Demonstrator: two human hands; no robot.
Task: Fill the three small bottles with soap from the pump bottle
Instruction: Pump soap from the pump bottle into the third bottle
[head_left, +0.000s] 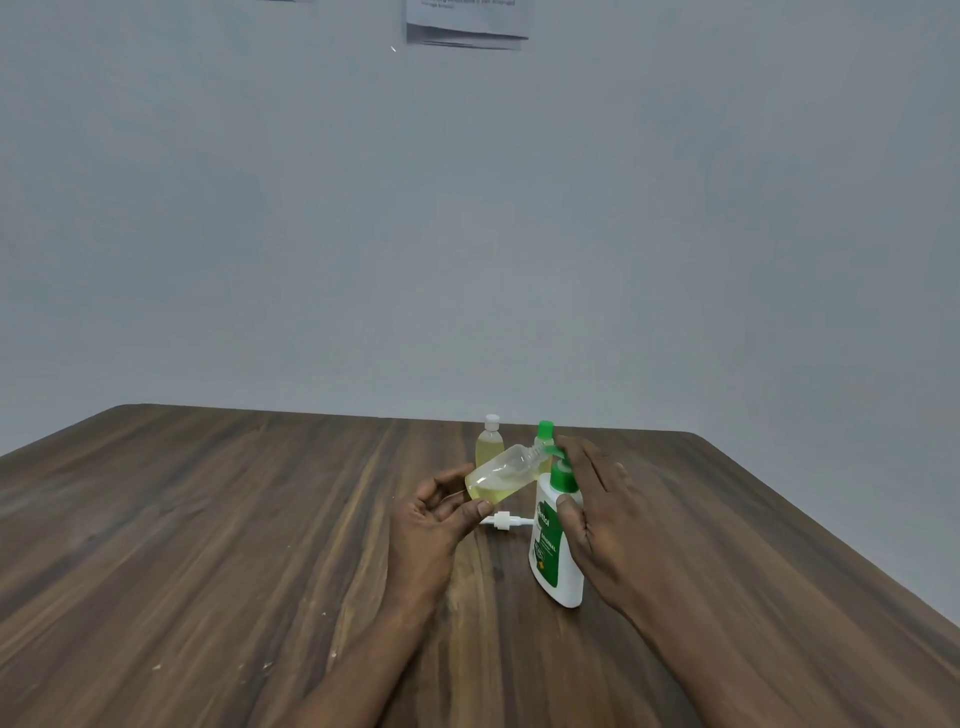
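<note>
Under the pump spout, left hand (434, 514) clamps tilted small bottle (501, 475); right hand (592, 499) presses pump bottle (553, 556).

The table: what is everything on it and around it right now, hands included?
Table: one, dark brown wood, fills the lower picture.
Pump bottle: one, white with green label and green pump, standing right of centre.
Open small bottle: one, clear, partly filled with yellow soap, tilted with its neck at the pump spout.
Capped small bottles: two, yellow-filled, standing behind; white cap, green cap.
Loose cap: one, white, lying on the table.
Paper: white, on the grey wall.
Left hand: holds the open bottle.
Right hand: on the pump.
</note>
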